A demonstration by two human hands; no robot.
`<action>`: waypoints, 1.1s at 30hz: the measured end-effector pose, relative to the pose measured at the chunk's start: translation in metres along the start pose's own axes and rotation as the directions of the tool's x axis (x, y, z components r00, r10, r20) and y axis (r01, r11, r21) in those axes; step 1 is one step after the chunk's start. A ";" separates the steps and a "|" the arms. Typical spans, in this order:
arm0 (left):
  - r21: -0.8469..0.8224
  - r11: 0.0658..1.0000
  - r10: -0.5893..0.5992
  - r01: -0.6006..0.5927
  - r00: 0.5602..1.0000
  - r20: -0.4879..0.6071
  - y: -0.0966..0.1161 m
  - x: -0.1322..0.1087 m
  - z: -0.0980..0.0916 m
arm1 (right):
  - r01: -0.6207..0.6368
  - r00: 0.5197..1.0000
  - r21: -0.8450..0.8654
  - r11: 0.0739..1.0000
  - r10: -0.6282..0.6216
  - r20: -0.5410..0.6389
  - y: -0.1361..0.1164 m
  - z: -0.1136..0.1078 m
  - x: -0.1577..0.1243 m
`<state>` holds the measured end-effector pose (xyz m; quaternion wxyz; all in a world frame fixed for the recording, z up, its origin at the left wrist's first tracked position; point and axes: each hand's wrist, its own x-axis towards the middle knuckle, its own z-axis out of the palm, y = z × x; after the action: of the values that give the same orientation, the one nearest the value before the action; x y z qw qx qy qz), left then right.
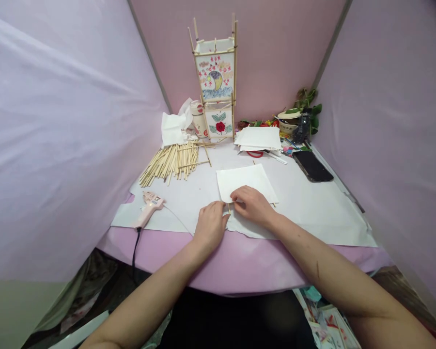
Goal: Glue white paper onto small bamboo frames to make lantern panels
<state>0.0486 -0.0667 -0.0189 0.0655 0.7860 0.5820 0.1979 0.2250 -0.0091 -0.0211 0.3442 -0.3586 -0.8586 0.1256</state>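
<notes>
A white sheet of paper (246, 182) lies on thin wooden sticks, whose ends show at its near edge and one at its far edge. My right hand (253, 207) pinches the near edge of the sheet between thumb and fingers. Just left of it, my left hand (211, 224) is curled at the sheet's near left corner, its thumb and fingertips around a protruding wooden stick (229, 209). The fingers partly hide how the stick meets the paper.
A pink glue gun (149, 209) with a black cord lies at left. Behind it is a pile of wooden sticks (172, 162). A painted stick-framed lantern (216, 80) stands at the back. Stacked paper (258, 139), a phone (313, 166) and a bowl (288, 123) are at right.
</notes>
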 end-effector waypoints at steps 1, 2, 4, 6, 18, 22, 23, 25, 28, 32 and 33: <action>0.002 1.000 -0.010 0.010 1.000 -0.017 0.000 0.001 0.002 | 0.025 1.000 -0.003 1.000 -0.025 0.014 0.000 0.000 0.000; 0.001 1.000 -0.023 0.023 0.999 -0.035 0.000 0.001 0.003 | 0.047 0.999 -0.005 0.999 -0.047 0.028 0.000 0.000 0.000; -0.006 0.999 -0.044 0.044 0.997 -0.065 0.000 0.001 0.006 | 0.083 0.995 -0.014 0.996 -0.082 0.051 0.000 0.000 0.000; -0.014 0.999 -0.044 0.044 0.996 -0.078 0.000 0.000 0.007 | 0.109 0.991 -0.025 0.994 -0.106 0.077 -0.001 0.001 0.000; -0.077 0.994 0.082 -0.082 0.997 0.005 0.003 0.061 -0.014 | 0.183 0.970 -0.110 0.977 -0.161 0.179 -0.016 -0.006 -0.007; -0.019 1.000 0.001 0.004 0.972 0.236 -0.003 0.077 0.005 | 0.177 0.965 -0.096 0.980 -0.153 0.214 -0.018 -0.009 -0.013; -0.002 1.000 -0.009 0.010 0.967 0.253 -0.005 0.077 0.007 | 0.179 0.963 -0.085 0.980 -0.157 0.217 -0.017 -0.010 -0.015; 0.030 1.000 -0.016 0.008 0.962 0.272 -0.007 0.075 0.009 | 0.182 0.963 -0.063 0.981 -0.165 0.212 -0.017 -0.011 -0.017; 0.072 0.997 -0.024 0.004 0.959 0.283 -0.009 0.071 0.010 | 0.185 0.967 -0.034 0.982 -0.175 0.186 -0.016 -0.013 -0.018; 0.162 0.987 -0.021 -0.020 0.969 0.248 -0.011 0.069 0.014 | 0.175 0.978 0.026 0.984 -0.177 0.113 -0.015 -0.016 -0.018; 0.183 0.983 -0.020 -0.025 0.972 0.236 -0.011 0.068 0.015 | 0.167 0.981 0.041 0.985 -0.170 0.092 -0.014 -0.017 -0.018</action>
<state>0.0608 0.0024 -0.0207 0.0610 0.8074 0.5849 0.0479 0.2386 -0.0324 -0.0109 0.3183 -0.2727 -0.8990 0.1269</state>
